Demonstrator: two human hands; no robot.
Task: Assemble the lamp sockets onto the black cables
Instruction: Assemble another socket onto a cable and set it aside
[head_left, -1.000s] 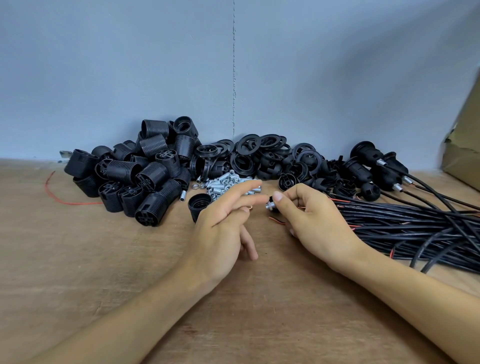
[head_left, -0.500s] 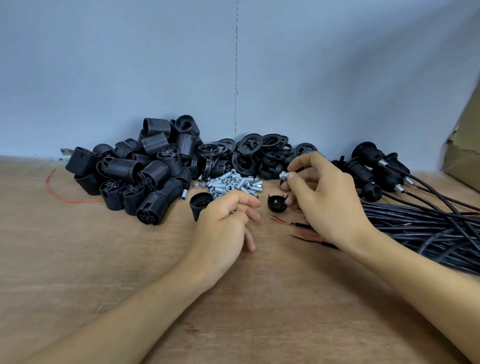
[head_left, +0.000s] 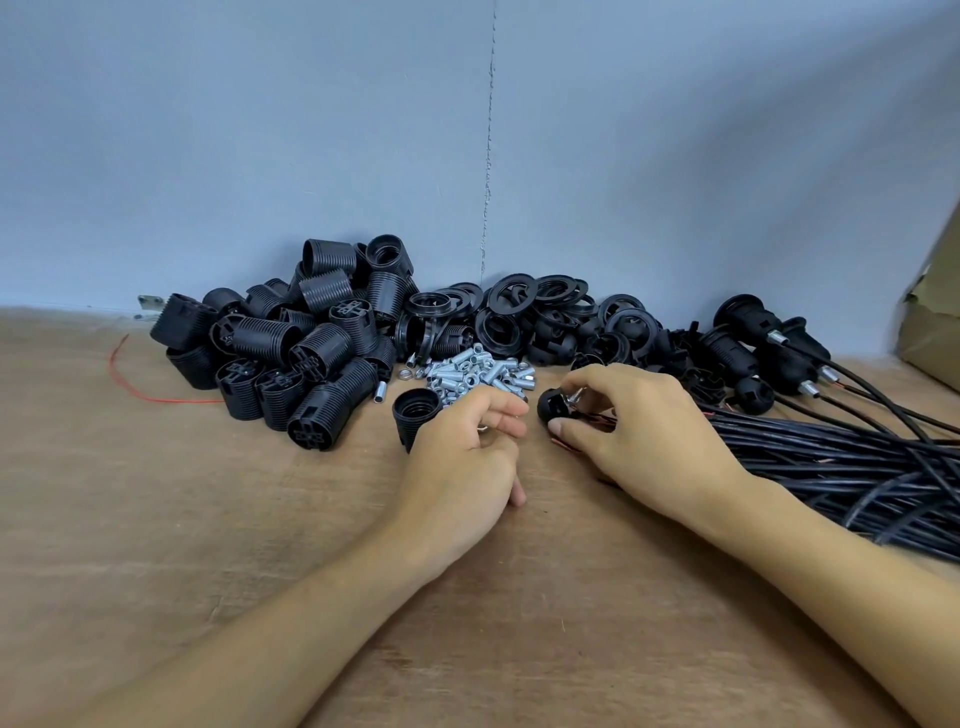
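two fingertips (head_left: 559, 427) of the right hand (head_left: 644, 436) (thumb below, index arched over) pinch a black socket cap (head_left: 551, 408) w/ a silver threaded tube (head_left: 574, 397) poking from its top. red wire ends show just under the palm. the left hand (head_left: 467, 457) sits just beside, fingers curled in. a metal glint shows under them, but can't tell if they pinch it.

risks, as i judge them: the tube is small & smooth, so a slack pinch could let it cross-thread or drop into the loose pile of tubes (head_left: 478, 370) right behind. the cap is round & may roll toward the black cables (head_left: 831, 457). the upright socket shell (head_left: 415, 415) stands just behind the left hand, so a nudge could tip it into the socket bodies (head_left: 291, 358). wire strands could fray if forced thru the tube.

further out: rings (head_left: 545, 306), finished sockets (head_left: 763, 353) on cables, a stray red wire (head_left: 130, 387), a cardboard box (head_left: 935, 332), the wooden table (head_left: 208, 545). no brand, label or writing is legible anywhere.
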